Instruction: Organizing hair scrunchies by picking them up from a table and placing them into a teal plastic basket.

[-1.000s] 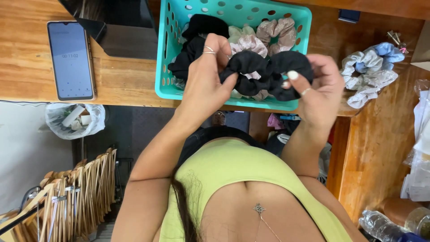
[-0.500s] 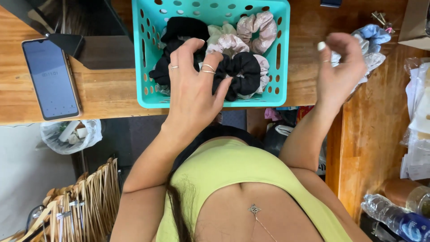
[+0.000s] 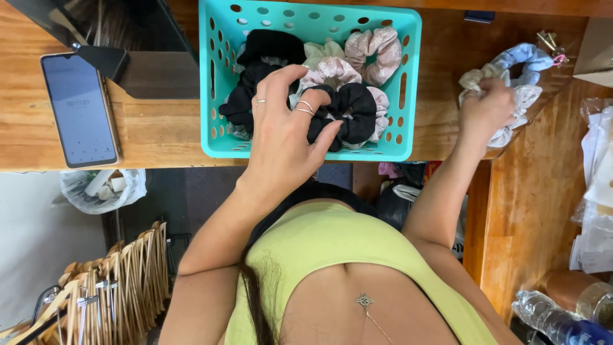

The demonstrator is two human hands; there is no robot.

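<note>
Meanwhile, left hand [image 3: 284, 137] overhangs basket [image 3: 211, 96] front rim; right hand [image 3: 486, 112] grips scrunchies [image 3: 511, 80].

You see soft matt cloth scrunchies [image 3: 348, 112] in a smooth turquoise plastic basket [image 3: 408, 76] on a grained, varnished wooden counter [image 3: 159, 131].

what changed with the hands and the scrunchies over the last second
The right hand let go of the black scrunchie, swung right off the basket and now grips the pale scrunchies on the table. The left hand stayed at the basket, fingers on the black scrunchie. Basket and phone stayed put.
</note>
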